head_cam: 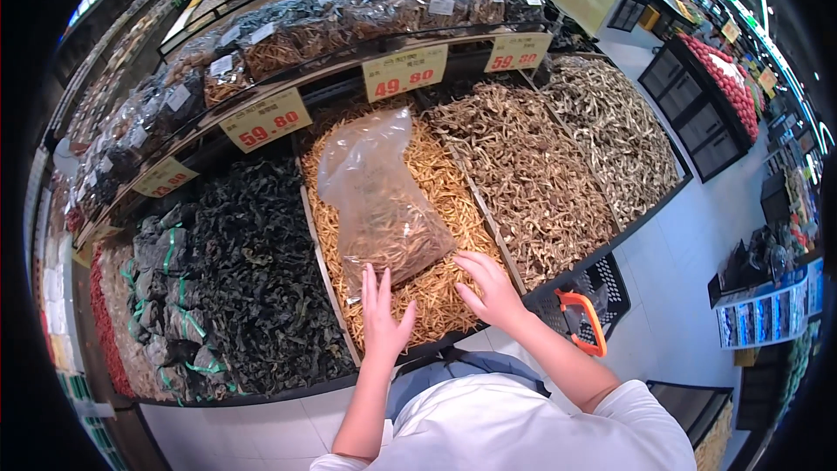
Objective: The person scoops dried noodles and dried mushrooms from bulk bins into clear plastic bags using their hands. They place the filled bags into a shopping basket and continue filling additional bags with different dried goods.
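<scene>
A translucent plastic bag [392, 209], partly filled with thin dried strips, lies on golden dried strips, likely daylily buds [431, 301], in the middle bin. Its upper part is slack and reaches toward the back of the bin. At the bag's near edge is my left hand [384, 317], palm down, fingertips over the plastic; whether they press on it I cannot tell. My right hand [492, 293] is beside the bag's lower right corner, fingers spread above the strips. Neither hand grips anything.
Dark dried leaves [268, 268] fill the bin on the left; brown dried mushrooms [529, 170] fill the right one. Wooden dividers [480, 203] separate bins. Price signs [405, 72] and packed bags [366, 13] line the back. A black basket [611, 284] with an orange handle [592, 324] stands at right.
</scene>
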`<state>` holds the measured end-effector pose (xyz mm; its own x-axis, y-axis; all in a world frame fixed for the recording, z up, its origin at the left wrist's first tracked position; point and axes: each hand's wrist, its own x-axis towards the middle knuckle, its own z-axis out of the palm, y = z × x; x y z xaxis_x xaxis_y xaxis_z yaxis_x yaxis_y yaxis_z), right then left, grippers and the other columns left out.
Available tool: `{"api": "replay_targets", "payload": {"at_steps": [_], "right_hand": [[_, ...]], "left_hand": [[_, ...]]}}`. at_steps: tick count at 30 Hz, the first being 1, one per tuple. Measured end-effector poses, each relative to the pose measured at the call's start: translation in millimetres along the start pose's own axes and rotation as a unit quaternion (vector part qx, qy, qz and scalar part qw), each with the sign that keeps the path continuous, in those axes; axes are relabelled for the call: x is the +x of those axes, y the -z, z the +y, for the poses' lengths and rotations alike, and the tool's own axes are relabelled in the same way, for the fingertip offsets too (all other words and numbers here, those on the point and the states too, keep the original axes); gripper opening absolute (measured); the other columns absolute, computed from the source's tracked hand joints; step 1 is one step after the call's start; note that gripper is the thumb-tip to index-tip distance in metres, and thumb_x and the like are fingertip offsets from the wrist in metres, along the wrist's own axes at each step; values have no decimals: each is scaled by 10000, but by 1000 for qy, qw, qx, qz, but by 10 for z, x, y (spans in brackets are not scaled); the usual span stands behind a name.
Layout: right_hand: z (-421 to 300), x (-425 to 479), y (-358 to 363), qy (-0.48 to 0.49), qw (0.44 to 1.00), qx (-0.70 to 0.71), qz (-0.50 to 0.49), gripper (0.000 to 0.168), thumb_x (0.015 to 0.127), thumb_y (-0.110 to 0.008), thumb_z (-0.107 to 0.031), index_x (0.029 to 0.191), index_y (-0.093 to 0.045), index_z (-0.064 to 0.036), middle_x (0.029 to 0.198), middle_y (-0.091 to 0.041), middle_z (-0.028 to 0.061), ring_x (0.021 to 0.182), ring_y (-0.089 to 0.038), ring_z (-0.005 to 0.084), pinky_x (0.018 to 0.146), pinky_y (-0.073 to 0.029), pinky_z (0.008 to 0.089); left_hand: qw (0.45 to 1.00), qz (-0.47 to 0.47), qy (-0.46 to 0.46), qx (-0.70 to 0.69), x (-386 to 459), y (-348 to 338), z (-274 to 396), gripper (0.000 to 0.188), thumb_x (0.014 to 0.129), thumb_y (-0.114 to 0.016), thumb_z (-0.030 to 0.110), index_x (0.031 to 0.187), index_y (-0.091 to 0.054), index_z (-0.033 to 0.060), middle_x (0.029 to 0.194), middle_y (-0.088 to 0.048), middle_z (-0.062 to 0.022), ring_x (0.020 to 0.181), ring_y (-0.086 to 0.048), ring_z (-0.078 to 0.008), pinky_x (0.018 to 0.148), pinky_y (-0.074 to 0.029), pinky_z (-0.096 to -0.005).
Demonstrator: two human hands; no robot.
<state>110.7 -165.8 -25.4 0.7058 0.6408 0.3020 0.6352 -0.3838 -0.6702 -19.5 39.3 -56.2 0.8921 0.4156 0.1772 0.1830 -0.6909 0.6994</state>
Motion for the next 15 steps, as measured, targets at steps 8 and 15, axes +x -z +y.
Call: {"api": "replay_targets", "payload": {"at_steps": [8,15], "right_hand": [[1215,-2281,774,-275,922,-199,186,374,857,-703,-51,1219,-626,0,1137,-652,203,1088,-620,394,971,-494,447],[2149,-3588,961,-484,821,-225,204,512,911,-738,-307,1274,-601,28,1149,-661,255,1088,-630,416,957,-508,474]], "left_hand": [[986,94,-34,-131,-150,-35,130,327,815,-733,17,1131,-657,-18,1235,-646,-199,1152,-625,-345,1015,-481,-428],[951,-150,-116,-243,-47,-540,952,246,859,-726,-12,1101,-683,-15,951,-699,-113,809,-689,-182,729,-558,-293]]}}
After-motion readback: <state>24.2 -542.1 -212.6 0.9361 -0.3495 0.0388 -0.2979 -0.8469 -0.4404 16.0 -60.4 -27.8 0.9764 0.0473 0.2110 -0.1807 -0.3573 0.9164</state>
